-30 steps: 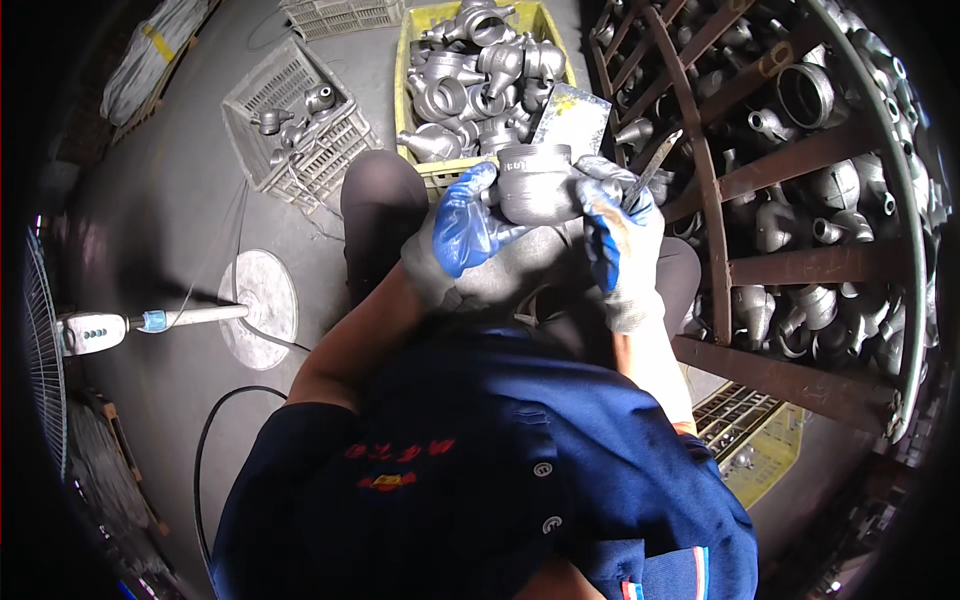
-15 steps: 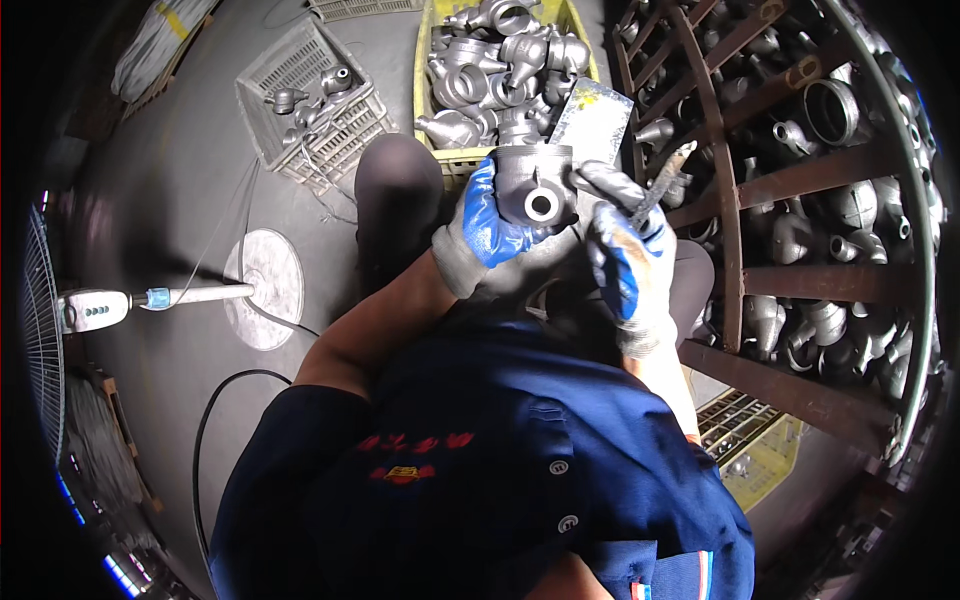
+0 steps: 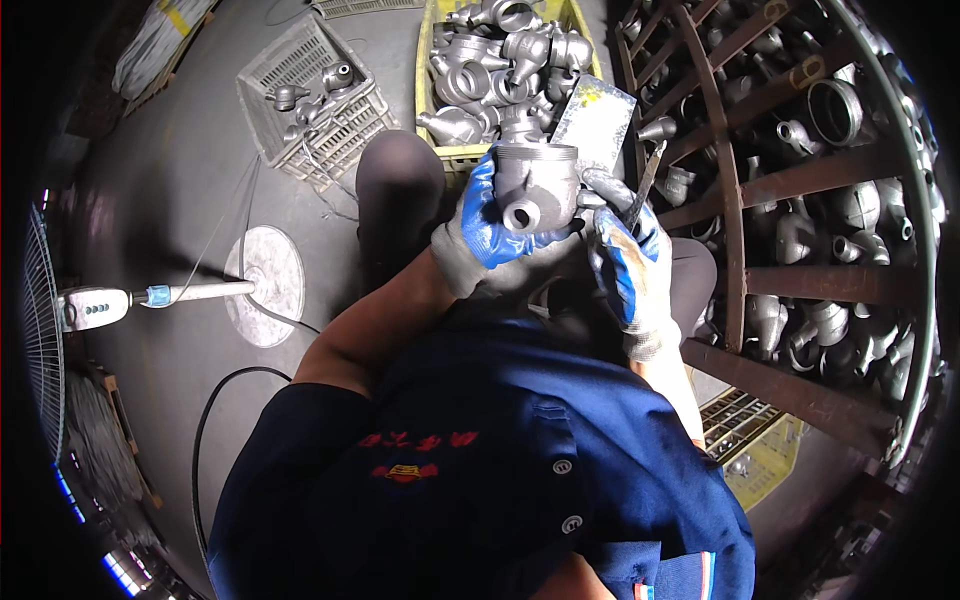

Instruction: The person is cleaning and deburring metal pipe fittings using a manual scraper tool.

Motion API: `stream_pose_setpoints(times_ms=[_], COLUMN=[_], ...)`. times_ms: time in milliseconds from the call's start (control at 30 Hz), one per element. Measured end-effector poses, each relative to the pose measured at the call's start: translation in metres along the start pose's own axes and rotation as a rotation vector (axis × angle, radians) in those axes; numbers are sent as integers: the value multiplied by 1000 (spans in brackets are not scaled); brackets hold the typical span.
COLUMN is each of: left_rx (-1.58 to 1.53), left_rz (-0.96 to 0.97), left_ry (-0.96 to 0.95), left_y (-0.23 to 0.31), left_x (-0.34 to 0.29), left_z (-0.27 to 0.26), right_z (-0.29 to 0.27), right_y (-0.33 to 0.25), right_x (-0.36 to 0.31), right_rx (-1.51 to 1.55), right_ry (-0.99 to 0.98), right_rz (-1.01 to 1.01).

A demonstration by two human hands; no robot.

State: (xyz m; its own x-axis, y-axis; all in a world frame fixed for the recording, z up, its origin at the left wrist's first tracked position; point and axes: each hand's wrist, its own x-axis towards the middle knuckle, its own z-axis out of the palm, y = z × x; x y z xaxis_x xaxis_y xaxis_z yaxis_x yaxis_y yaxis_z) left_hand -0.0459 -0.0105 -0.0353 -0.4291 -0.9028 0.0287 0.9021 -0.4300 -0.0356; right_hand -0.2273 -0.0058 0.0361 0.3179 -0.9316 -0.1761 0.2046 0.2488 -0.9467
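Note:
My left hand [image 3: 487, 222], in a blue-coated grey glove, is closed around a grey metal valve body casting [image 3: 540, 180]. The casting's wide threaded mouth is at the top, and a round side port faces toward me, low and to the left. In a matching glove, my right hand [image 3: 630, 240] grips a slim, flat metal tool [image 3: 648, 182] whose tip points up and away. That hand's fingertips are close against the casting's right side; I cannot tell whether they touch it. The glove hides the tool's lower end.
Beyond my hands stands a yellow crate [image 3: 424, 75] of similar castings, with a metal plate [image 3: 597, 120] at its right corner. Left are a grey crate [image 3: 290, 65] and a standing fan [image 3: 95, 310]. A rusty rack [image 3: 728, 200] of castings fills the right; a yellow crate [image 3: 770, 470] sits below it.
The casting has turned in my left hand, so its side port has swung left and slightly down. The tool in my right hand has tilted more upright, its tip shifting left.

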Motion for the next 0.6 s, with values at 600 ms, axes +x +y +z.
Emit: stream_pose_setpoints(times_ms=[600], left_rx=[89], left_rz=[11], left_ry=[165], left_y=[-2], left_x=[-6], left_z=[32], right_z=[-14], right_y=[-20], right_x=[-15], right_rx=[-305], right_ry=[-93], right_rz=[-71])
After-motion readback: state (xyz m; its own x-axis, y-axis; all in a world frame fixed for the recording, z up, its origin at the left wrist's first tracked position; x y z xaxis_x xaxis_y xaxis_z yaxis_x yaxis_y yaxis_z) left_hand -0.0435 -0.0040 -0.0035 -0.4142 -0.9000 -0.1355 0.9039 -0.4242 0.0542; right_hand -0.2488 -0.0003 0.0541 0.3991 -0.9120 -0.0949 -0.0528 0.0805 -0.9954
